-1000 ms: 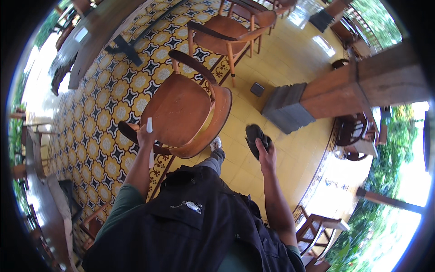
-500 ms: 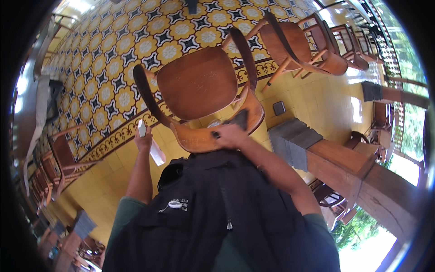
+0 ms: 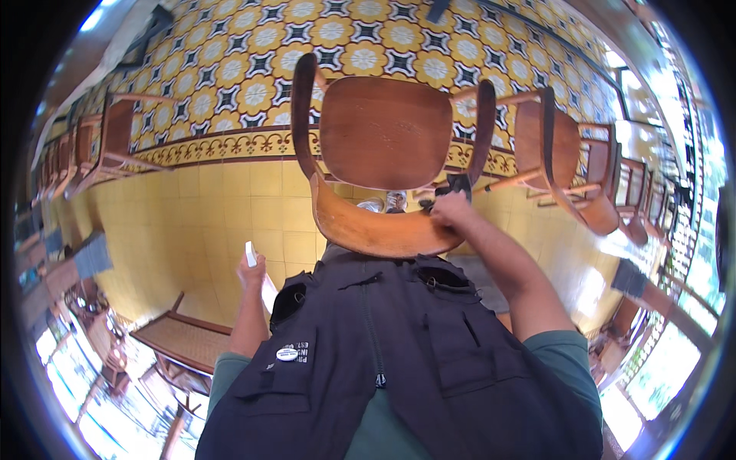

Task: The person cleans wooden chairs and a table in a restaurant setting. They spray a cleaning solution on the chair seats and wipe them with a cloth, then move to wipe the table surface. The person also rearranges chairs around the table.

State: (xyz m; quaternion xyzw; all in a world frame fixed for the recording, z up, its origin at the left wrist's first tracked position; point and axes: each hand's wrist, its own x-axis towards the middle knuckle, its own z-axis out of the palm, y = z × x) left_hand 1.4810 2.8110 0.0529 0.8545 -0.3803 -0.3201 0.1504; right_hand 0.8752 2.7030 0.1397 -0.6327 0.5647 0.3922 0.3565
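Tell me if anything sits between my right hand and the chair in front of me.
Nothing visible does. The right hand is already on the curved backrest of the chair, with a dark object in its grip. The left hand is apart from the chair, holding a small white object.

right hand (image 3: 452,211) on wooden chair (image 3: 381,146) | left hand (image 3: 251,270) holds white object (image 3: 250,253)

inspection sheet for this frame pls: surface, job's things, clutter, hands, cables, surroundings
Surface: yellow tiled floor with a patterned tile section beyond.
Job's things: wooden chair; dark cloth at its backrest.
Clutter: nothing seen.
Hands: right hand presses the cloth on the chair's curved backrest; left hand holds a small white bottle, off the chair.
Cables: nothing seen.
Surroundings: more wooden chairs left and right; greenery at the edges.
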